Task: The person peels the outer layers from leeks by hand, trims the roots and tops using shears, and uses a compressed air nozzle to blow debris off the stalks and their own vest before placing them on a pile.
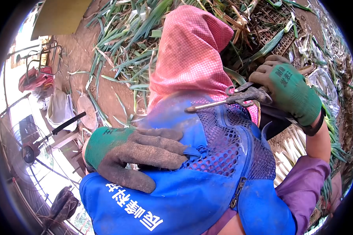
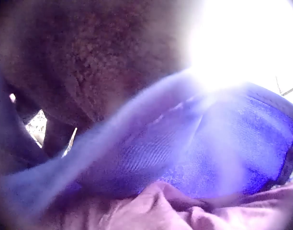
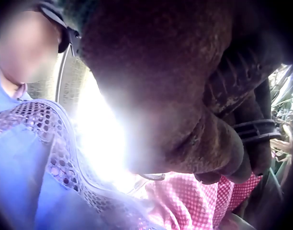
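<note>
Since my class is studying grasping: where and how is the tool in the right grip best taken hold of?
Probably hold the tool by its thick body, beside the right grip, coming from the person's right. The body is wider than the slim rod, which points left in the head view, so that side likely stays clear of its tip.
</note>
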Tool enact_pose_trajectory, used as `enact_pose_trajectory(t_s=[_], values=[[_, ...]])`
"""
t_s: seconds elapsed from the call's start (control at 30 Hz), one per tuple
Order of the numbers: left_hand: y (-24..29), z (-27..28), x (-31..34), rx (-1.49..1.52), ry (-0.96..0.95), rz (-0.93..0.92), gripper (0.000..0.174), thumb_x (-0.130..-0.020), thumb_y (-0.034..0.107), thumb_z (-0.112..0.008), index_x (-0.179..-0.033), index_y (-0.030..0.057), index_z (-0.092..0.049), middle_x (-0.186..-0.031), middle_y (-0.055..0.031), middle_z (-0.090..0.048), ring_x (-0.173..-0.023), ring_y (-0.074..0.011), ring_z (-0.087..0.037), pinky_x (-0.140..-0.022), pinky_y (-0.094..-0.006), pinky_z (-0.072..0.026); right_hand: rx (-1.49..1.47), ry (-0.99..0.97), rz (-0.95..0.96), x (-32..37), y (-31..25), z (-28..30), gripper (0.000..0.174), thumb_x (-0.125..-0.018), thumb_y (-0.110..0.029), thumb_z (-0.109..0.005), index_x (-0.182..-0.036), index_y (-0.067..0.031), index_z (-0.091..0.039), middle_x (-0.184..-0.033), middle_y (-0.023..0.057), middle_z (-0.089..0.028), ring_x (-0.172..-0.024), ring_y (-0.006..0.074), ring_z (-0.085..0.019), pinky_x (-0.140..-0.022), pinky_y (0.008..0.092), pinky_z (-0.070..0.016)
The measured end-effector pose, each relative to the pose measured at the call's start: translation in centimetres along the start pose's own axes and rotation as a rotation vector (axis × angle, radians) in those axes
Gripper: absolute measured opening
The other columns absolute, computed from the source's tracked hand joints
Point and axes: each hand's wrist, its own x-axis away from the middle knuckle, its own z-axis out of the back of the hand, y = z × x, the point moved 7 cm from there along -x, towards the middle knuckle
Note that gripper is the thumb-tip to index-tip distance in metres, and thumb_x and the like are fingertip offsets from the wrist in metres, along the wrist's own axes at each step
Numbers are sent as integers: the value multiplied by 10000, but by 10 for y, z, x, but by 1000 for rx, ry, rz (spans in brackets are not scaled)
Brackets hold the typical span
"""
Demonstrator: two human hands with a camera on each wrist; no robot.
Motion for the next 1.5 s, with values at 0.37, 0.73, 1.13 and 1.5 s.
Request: enact_pose_trajectory(t_s=[0.37,0.73,1.13,1.5], values=[[-1,2,2,1,-39,-8,671,-821,286,-780,-1295,-140,-569,-1391,-360,-497,-1383,-542,-368,-1140,-634,-216,17,-68,-19,-7,4,-3,308,-708,-202,-725,-993,-91,-690,-941,95,-684,-990,290,-648,-1008,413,-428],[23,7,3,-135,13,-18,555,-882,290,-742,-1224,-129,-617,-1262,-331,-596,-1199,-526,-560,-1007,-585,-447,-31,20,-47,10,5,31,378,-661,-284,-750,-975,-80,-695,-957,106,-669,-982,311,-627,-958,427,-438],[19,5,-2,-59,31,-38,567,-875,287,-750,-1199,-159,-615,-1183,-361,-615,-1152,-526,-593,-1018,-610,-433,-95,-29,-56,18,-6,26,381,-738,-391,-700,-967,-86,-700,-910,100,-677,-958,300,-649,-1006,421,-433],[18,6,-3,-33,25,-55,574,-872,266,-749,-1212,-171,-599,-1234,-378,-585,-1162,-552,-573,-1016,-630,-425,-111,-67,-54,18,2,23,340,-684,-285,-738,-964,-95,-706,-955,83,-690,-968,286,-654,-973,401,-448]])
